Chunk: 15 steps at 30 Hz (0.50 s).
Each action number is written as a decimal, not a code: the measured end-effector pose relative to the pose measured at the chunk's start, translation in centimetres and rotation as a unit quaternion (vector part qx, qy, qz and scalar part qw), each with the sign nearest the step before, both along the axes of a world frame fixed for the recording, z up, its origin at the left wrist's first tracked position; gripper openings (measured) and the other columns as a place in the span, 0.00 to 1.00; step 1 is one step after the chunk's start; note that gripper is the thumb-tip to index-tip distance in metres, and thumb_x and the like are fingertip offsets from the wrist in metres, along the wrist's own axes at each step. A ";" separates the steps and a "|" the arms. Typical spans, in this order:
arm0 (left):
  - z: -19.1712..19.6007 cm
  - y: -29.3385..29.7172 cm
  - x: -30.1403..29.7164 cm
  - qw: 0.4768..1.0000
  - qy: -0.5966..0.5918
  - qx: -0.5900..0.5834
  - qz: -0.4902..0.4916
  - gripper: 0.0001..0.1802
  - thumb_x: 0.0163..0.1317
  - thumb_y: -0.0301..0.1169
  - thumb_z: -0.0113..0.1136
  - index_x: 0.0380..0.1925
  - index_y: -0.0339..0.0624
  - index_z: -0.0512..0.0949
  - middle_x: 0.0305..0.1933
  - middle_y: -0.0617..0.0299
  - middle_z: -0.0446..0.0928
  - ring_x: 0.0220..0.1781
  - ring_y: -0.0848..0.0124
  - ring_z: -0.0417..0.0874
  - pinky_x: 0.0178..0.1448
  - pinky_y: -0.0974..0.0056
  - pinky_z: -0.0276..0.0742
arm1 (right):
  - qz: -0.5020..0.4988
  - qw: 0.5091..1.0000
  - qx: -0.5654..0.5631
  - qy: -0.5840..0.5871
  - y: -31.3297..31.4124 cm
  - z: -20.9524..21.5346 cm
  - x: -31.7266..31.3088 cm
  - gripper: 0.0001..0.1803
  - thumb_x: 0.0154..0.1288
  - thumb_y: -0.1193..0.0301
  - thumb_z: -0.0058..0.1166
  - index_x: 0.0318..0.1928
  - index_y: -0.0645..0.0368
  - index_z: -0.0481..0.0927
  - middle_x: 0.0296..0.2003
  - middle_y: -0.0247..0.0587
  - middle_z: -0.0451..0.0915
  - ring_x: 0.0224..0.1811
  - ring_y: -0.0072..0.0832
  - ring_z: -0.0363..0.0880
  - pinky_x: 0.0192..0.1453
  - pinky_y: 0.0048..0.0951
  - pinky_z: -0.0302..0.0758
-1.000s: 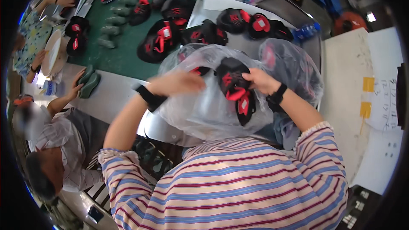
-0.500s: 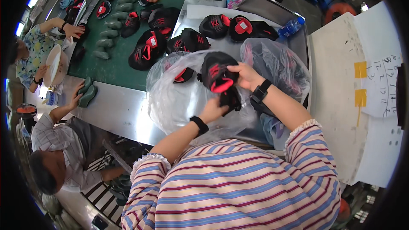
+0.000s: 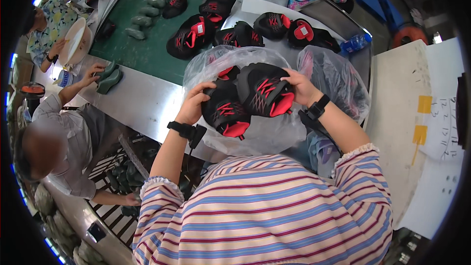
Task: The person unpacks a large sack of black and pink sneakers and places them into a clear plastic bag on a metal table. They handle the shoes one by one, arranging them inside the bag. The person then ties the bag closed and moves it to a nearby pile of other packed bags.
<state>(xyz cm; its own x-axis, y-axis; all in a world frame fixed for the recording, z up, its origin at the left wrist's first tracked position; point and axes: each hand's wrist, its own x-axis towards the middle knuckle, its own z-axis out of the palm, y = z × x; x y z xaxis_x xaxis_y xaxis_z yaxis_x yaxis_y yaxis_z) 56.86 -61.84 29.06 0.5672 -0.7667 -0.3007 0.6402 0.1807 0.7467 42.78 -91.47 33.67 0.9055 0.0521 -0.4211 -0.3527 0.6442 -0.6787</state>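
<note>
My left hand (image 3: 195, 104) grips a black shoe upper (image 3: 218, 100) with red lacing and red lining by its outer side. In my right hand (image 3: 303, 88) is a matching black shoe upper (image 3: 260, 86), held by the collar side. The two uppers are side by side and touching, collars toward me, the right one slightly overlapping the left. Beneath them a clear plastic bag (image 3: 282, 135) lies open on the metal table, with another red-lined upper (image 3: 228, 72) partly showing behind the held pair.
More black-and-red uppers (image 3: 191, 37) lie beyond the bag. A second filled plastic bag (image 3: 336, 86) and a blue-capped bottle (image 3: 355, 43) are at right. Several green shoe lasts (image 3: 142, 21) line the green belt (image 3: 157, 59). At left, a co-worker's hand (image 3: 93, 74) touches green lasts (image 3: 109, 79).
My left hand has moved from the collar of the uppers to the left one's outer side. The uppers, bunched before, are now spread side by side. The whole view has shifted.
</note>
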 end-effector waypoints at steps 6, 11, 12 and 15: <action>0.1 3.0 2.8 0.978 -0.183 0.077 0.066 0.11 0.48 0.20 0.47 0.31 0.37 0.76 0.36 0.64 0.74 0.42 0.74 0.73 0.49 0.72 0.66 | -0.039 0.997 -0.037 0.060 -0.2 -0.6 0.2 0.19 0.60 0.77 0.47 0.53 0.61 0.68 0.43 0.38 0.77 0.43 0.26 0.78 0.51 0.30 0.73; 0.8 1.9 10.1 0.944 0.024 -0.122 0.306 0.10 0.49 0.20 0.46 0.32 0.43 0.72 0.34 0.64 0.73 0.40 0.69 0.75 0.49 0.63 0.72 | -0.054 0.996 -0.044 0.051 0.3 -0.4 0.8 0.18 0.60 0.77 0.47 0.52 0.63 0.68 0.45 0.39 0.76 0.45 0.28 0.77 0.53 0.32 0.72; -1.1 1.6 11.4 0.941 -0.034 -0.117 0.316 0.10 0.48 0.19 0.46 0.31 0.43 0.72 0.33 0.65 0.72 0.38 0.70 0.74 0.47 0.64 0.72 | -0.059 0.997 -0.026 0.041 0.3 -0.7 0.7 0.19 0.59 0.78 0.47 0.52 0.64 0.68 0.47 0.40 0.76 0.47 0.30 0.76 0.54 0.33 0.72; -3.7 0.3 13.3 0.943 -0.003 -0.076 0.324 0.09 0.47 0.18 0.47 0.27 0.42 0.73 0.30 0.67 0.70 0.35 0.71 0.73 0.45 0.68 0.71 | -0.062 0.997 -0.016 0.044 0.7 0.0 0.4 0.20 0.58 0.77 0.48 0.53 0.64 0.67 0.47 0.41 0.75 0.48 0.30 0.76 0.55 0.33 0.72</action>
